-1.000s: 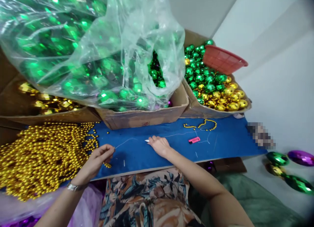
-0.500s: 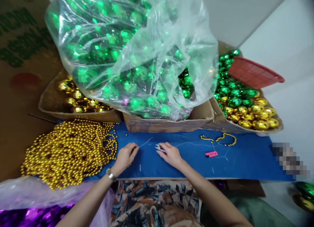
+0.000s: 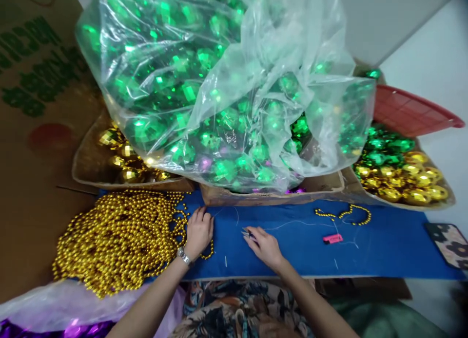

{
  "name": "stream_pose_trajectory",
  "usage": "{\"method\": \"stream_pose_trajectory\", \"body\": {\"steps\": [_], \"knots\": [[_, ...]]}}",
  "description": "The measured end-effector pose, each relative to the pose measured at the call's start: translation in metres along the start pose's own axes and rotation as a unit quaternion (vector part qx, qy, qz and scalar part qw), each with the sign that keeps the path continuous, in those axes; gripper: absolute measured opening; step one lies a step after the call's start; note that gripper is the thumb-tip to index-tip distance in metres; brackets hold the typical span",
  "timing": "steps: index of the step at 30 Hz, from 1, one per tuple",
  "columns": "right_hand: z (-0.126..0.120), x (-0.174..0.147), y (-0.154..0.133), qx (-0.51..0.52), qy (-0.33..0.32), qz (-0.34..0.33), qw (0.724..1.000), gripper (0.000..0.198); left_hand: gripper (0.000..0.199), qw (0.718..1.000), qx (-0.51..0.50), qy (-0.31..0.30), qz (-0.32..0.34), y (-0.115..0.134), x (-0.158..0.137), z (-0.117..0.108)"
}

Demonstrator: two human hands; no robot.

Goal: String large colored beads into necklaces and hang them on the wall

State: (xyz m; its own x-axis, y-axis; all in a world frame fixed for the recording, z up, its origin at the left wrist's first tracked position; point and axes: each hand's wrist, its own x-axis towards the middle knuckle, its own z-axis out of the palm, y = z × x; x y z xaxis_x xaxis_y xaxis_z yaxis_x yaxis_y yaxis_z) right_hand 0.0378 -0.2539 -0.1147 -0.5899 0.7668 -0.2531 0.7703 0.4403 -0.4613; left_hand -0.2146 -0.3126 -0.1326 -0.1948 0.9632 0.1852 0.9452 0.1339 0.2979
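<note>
My left hand (image 3: pixel 200 231), palm down with fingers together, is closed at the right edge of a heap of gold bead strings (image 3: pixel 120 235). A short gold bead string (image 3: pixel 208 254) comes out from beneath it, and a thin thread (image 3: pixel 237 214) lies beyond its fingertips. What the fingertips pinch is partly hidden. To the right, my right hand (image 3: pixel 266 246) is closed around small thread snips (image 3: pixel 248 234), their pointed blades facing left. A pale thread (image 3: pixel 292 222) runs from near this hand to a loose gold bead string (image 3: pixel 360 216).
A pink lighter-like item (image 3: pixel 332 238) and a patterned phone (image 3: pixel 448 245) lie on the blue cloth (image 3: pixel 278 265). Behind stand a cardboard box (image 3: pixel 270 197) under a large plastic bag (image 3: pixel 219 109) of green baubles, gold baubles (image 3: pixel 417 182) and a red basket (image 3: pixel 413 109).
My left hand has turned from a sideways pinch to palm down, farther from my right hand. The right hand still holds the snips. The whole view has shifted.
</note>
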Motion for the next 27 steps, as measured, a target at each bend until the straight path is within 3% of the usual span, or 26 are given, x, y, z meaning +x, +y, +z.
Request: {"method": "stream_pose_trajectory", "body": {"steps": [3, 10, 15, 19, 23, 27], "knots": [[0.001, -0.002, 0.000, 0.022, 0.011, 0.016, 1.000, 0.031, 0.019, 0.999, 0.011, 0.032, -0.023, 0.000, 0.000, -0.005], [-0.025, -0.029, 0.010, -0.028, 0.006, 0.084, 0.996, 0.028, 0.012, 0.994, -0.092, 0.037, 0.037, -0.003, -0.002, 0.001], [-0.070, -0.043, 0.068, -0.113, 0.012, 0.197, 0.974, 0.032, 0.015, 0.989, -0.135, 0.049, 0.033, -0.001, -0.008, 0.010], [-0.094, -0.040, 0.123, -0.130, 0.026, 0.228, 0.964, 0.041, 0.021, 0.991, -0.107, 0.056, 0.049, 0.005, -0.012, 0.014], [-0.098, -0.040, 0.159, -0.122, 0.031, 0.218, 0.968, 0.036, 0.028, 0.995, -0.068, 0.049, 0.053, 0.005, -0.011, 0.020], [-0.093, -0.046, 0.175, -0.108, 0.034, 0.196, 0.974, 0.029, 0.035, 0.997, -0.020, 0.037, 0.065, 0.003, -0.007, 0.024]]}}
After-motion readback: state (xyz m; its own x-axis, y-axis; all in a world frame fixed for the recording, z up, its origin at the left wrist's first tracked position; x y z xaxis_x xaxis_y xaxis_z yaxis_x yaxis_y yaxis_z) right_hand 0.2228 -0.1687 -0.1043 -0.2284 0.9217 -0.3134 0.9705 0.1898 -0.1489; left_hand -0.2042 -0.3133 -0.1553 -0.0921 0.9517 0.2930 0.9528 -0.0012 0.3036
